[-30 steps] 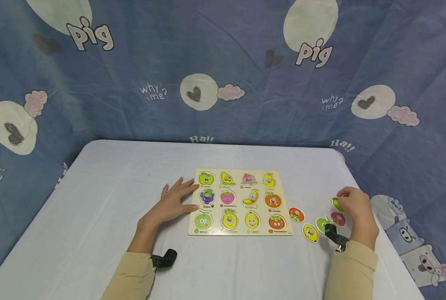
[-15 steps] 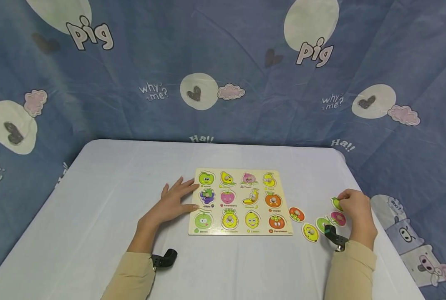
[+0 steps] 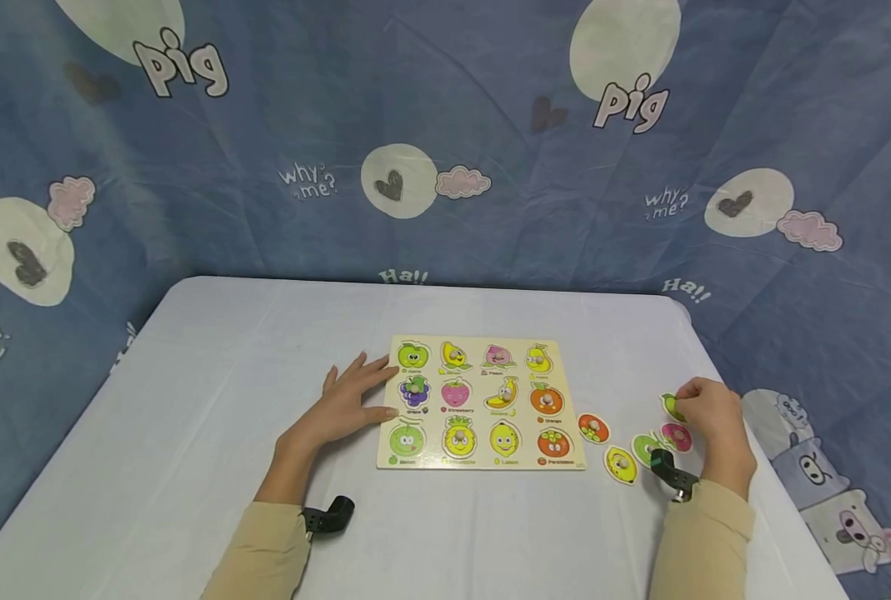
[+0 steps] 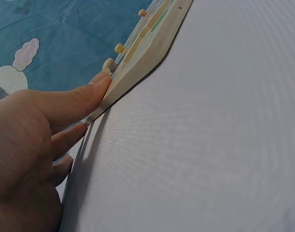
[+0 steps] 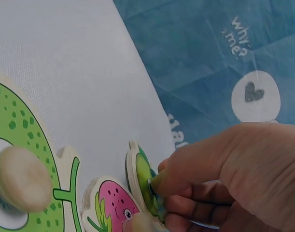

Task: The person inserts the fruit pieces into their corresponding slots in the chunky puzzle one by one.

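Observation:
A wooden fruit puzzle board (image 3: 481, 457) lies at the middle of the table, with knobbed pieces seated in several recesses. My left hand (image 3: 347, 406) rests at its left edge, fingers spread and fairly straight; in the left wrist view the thumb (image 4: 84, 100) touches the board edge. At the table's right, my right hand (image 3: 718, 421) pinches a green apple puzzle piece (image 3: 670, 407). In the right wrist view this apple piece (image 5: 143, 179) is tilted up, its knob hidden by the fingers. Close by lie the strawberry piece (image 3: 677, 437) and melon piece (image 3: 643, 447).
The persimmon piece (image 3: 593, 428) and lemon piece (image 3: 621, 465) lie between the board and the right hand. A white cloth covers the table (image 3: 453, 542). Behind it hangs a blue printed curtain (image 3: 265, 108). The table's right edge runs close to the right hand.
Both hands stay almost in place. The right hand keeps its fingers on the apple piece, with only slight shifts. The board and the loose pieces have not moved.

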